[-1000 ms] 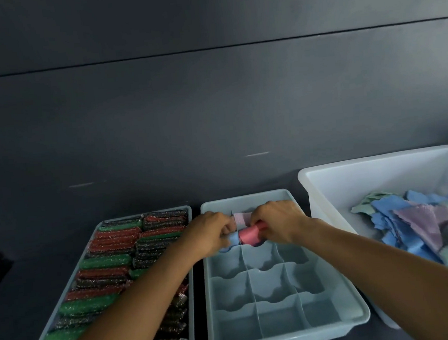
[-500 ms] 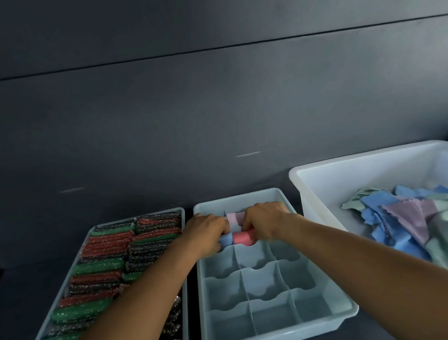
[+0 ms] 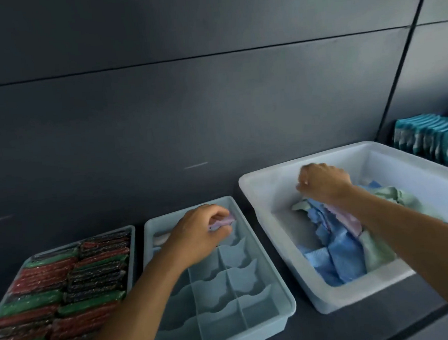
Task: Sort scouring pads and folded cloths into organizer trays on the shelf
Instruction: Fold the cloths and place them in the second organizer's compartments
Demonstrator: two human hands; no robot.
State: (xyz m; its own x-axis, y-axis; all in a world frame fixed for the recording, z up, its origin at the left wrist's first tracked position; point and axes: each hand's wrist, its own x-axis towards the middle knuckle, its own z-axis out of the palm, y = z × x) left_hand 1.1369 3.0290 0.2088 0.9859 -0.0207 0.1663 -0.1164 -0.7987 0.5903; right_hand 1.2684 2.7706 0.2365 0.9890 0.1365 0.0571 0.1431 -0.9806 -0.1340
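Head view: a dark grey panelled wall (image 3: pixel 159 108) backs a dark shelf surface (image 3: pixel 364 327) that carries three containers side by side. At the right stands a large white translucent plastic tub (image 3: pixel 272 182), holding a loose heap of blue, pale green and lilac cloths (image 3: pixel 339 257). At the left lies a pale grey shallow tray (image 3: pixel 133 246), packed in rows with red, green and black glittery scouring pads (image 3: pixel 66 289). Between them sits a pale blue plastic organizer tray (image 3: pixel 289 296) split by wavy dividers into compartments, most of them bare. Far right, behind the tub, a row of teal packets (image 3: pixel 434 137) stands on edge.

The right hand (image 3: pixel 323 182) hangs over the tub's far left part, above the cloth heap, fingers curled downward; whether it grips a cloth cannot be told. The left hand (image 3: pixel 198 236) reaches over the organizer's far row, thumb and fingers pinching a folded lilac cloth (image 3: pixel 221 222) at a back compartment. A folded pale pink cloth (image 3: pixel 162 237) lies in the back left compartment, just beside that hand.
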